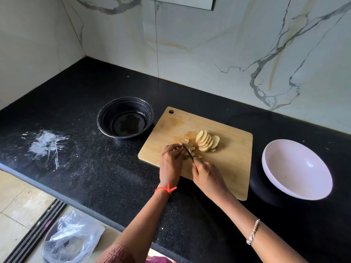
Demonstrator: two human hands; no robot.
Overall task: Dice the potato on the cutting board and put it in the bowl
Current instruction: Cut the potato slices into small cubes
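Observation:
A wooden cutting board (226, 162) lies on the black counter. On it a fanned row of pale potato slices (206, 140) leans to the right, and small diced potato pieces (192, 149) lie beside the knife. My right hand (206, 174) grips the handle of a knife (187, 149), its blade pointing away over the diced pieces. Curled fingers of my left hand (171, 161) hold potato pieces against the blade's left side. An empty white bowl (296, 168) sits right of the board. A black bowl (125, 117) stands left of the board's far corner.
The black counter (85, 158) has a white smear (47, 145) at its left. Marble walls close the back and left. Below the counter edge a bin lined with a clear plastic bag (72, 238) stands on the tiled floor.

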